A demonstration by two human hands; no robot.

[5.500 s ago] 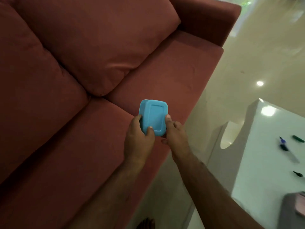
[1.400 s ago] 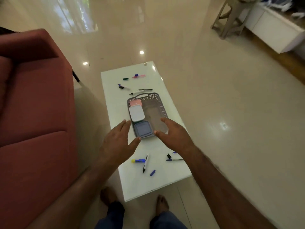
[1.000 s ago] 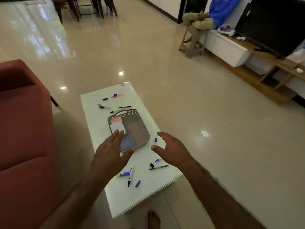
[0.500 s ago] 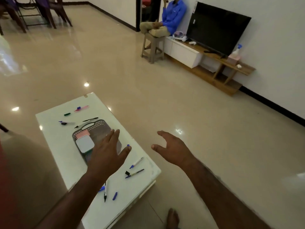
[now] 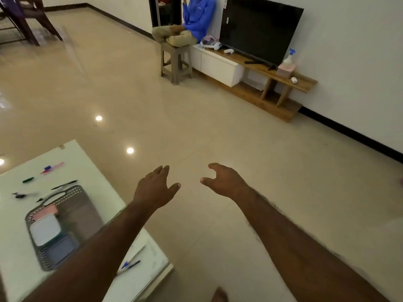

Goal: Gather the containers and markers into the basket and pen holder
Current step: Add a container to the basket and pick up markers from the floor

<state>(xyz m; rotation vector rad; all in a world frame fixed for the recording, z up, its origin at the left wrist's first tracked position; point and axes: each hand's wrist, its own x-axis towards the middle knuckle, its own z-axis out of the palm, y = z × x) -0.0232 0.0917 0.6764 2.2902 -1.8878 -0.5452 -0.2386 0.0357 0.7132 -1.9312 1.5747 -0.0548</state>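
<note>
Now our left hand [image 5: 156,188] and right hand [image 5: 224,182] hang over the floor holding nothing, fingers loosely spread, probably between pickups. Three containers sit lined up along one side of the grey basket [image 5: 75,190] on the desk [image 5: 13,247]; markers [image 5: 64,185] lie scattered around it.

I saw my left forearm [image 5: 93,253] covering the basket's [image 5: 65,205] near corner | containers inside smeared by blur | table [image 5: 13,258] cut off at left edge | far markers [image 5: 28,180] too blurred to separate.
</note>
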